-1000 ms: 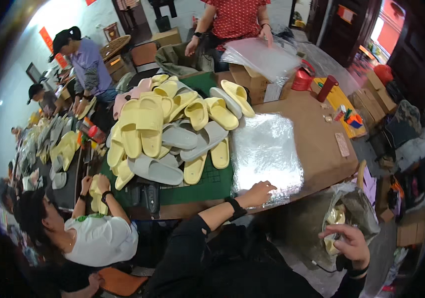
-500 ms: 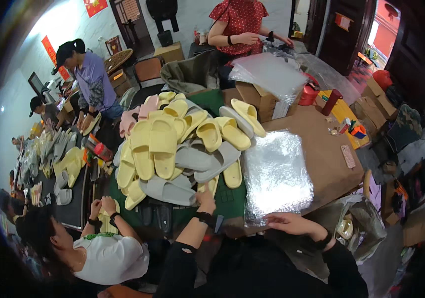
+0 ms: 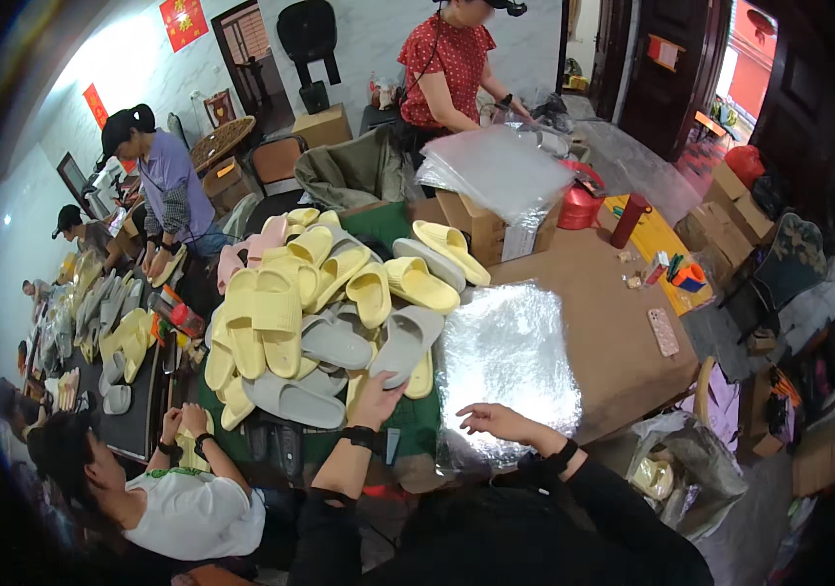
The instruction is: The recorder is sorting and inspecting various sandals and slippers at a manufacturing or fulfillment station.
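A heap of yellow slippers point(image 3: 281, 308) and grey slippers lies on the green mat point(image 3: 417, 420) in front of me. My left hand point(image 3: 375, 398) reaches up to the near edge of the heap and closes on the heel of a grey slipper point(image 3: 406, 340). My right hand point(image 3: 489, 422) hovers with fingers apart over the near edge of a shiny stack of clear plastic bags point(image 3: 510, 356) on the brown table point(image 3: 603, 332), right of the slippers. It holds nothing.
A cardboard box point(image 3: 481, 230) topped with more plastic bags, a red canister point(image 3: 582, 205), a dark red bottle point(image 3: 625, 221) and a phone point(image 3: 664, 332) sit farther back. A person in white point(image 3: 183, 508) sits at my left, others work along the far side. An open bag point(image 3: 686, 469) stands at right.
My left hand moved from the plastic stack left to the slipper heap and took hold of a grey slipper. My right hand rose from the bag at lower right to the plastic stack.
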Tool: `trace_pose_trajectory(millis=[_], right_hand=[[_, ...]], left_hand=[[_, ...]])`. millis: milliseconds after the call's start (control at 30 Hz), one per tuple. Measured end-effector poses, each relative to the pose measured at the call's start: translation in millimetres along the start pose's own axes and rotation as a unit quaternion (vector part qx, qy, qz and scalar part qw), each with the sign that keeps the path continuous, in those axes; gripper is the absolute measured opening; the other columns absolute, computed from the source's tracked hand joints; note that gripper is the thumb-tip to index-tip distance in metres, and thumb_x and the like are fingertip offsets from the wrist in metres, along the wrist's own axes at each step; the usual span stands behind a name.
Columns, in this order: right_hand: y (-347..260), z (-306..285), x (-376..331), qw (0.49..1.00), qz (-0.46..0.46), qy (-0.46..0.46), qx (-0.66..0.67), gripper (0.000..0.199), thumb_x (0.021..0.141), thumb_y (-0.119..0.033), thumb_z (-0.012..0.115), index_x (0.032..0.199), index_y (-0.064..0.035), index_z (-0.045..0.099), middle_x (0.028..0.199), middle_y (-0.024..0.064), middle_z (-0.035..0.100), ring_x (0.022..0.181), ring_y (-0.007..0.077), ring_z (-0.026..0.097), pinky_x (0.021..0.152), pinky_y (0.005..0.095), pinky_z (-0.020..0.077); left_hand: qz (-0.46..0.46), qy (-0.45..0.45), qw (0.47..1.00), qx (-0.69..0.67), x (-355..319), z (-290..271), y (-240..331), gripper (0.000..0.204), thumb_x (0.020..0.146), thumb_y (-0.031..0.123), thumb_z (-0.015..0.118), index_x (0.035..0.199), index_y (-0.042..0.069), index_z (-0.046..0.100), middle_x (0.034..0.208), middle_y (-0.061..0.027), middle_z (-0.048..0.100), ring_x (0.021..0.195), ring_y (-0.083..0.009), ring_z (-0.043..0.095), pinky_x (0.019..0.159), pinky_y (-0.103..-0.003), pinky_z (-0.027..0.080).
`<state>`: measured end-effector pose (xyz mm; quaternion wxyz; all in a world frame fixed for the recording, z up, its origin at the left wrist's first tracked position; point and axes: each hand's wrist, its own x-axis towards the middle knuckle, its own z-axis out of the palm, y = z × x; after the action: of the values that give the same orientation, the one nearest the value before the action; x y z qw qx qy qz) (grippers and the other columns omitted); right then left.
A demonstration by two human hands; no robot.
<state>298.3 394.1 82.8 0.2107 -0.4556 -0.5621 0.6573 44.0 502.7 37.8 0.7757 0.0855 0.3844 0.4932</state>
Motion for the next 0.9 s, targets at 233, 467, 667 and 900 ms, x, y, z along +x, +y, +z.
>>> trace_pose_trajectory(millis=[233,467,667,900], right_hand=[[12.2,-31.7,6.5,0.997,0.033,0.031,0.063,0.041,0.089,-0.027,0.051,0.122,-0.0042,0.044,0.100,0.0095,0.061,0.089,0.0172,0.057,0.078,0.0290,0.0450],[-11.4,-29.3,53.9,0.992,0.000,0.049,0.115,0.057,0.087,-0.038,0.051,0.128,-0.0016,0.034,0.110,0.0126,0.053,0.095,0.0183,0.052,0.080,0.0291,0.0434],[-39.2,-16.3,58.3,0.946,-0.184,0.171,0.206,0.053,0.078,-0.019,0.059,0.122,-0.0001,0.035,0.107,0.0108,0.051,0.096,0.0167,0.050,0.080,0.0284,0.0424],[-9.2,-46.7,-0.7,0.920,-0.203,0.260,0.209,0.056,0.071,-0.005,0.055,0.123,-0.0011,0.036,0.104,0.0107,0.052,0.091,0.0171,0.052,0.080,0.0275,0.0429]], left_hand=[[0.036,0.014,0.998,-0.057,-40.9,42.3,-32.0,0.041,0.075,0.000,0.057,0.112,-0.001,0.041,0.108,-0.0134,0.050,0.098,-0.0272,0.054,0.086,-0.034,0.050],[0.032,-0.034,0.997,-0.055,-64.8,59.0,-49.8,0.034,0.079,0.000,0.054,0.111,-0.004,0.043,0.108,-0.0131,0.053,0.099,-0.0263,0.055,0.086,-0.033,0.049],[0.046,-0.090,0.995,0.015,-89.4,86.4,-84.0,0.030,0.085,0.006,0.052,0.112,-0.005,0.045,0.105,-0.0127,0.055,0.097,-0.0239,0.056,0.085,-0.033,0.048],[-0.116,-0.272,0.864,0.407,-92.9,78.0,-135.3,0.039,0.086,0.012,0.054,0.121,-0.002,0.042,0.114,-0.0134,0.052,0.101,-0.0183,0.054,0.089,-0.029,0.043]])
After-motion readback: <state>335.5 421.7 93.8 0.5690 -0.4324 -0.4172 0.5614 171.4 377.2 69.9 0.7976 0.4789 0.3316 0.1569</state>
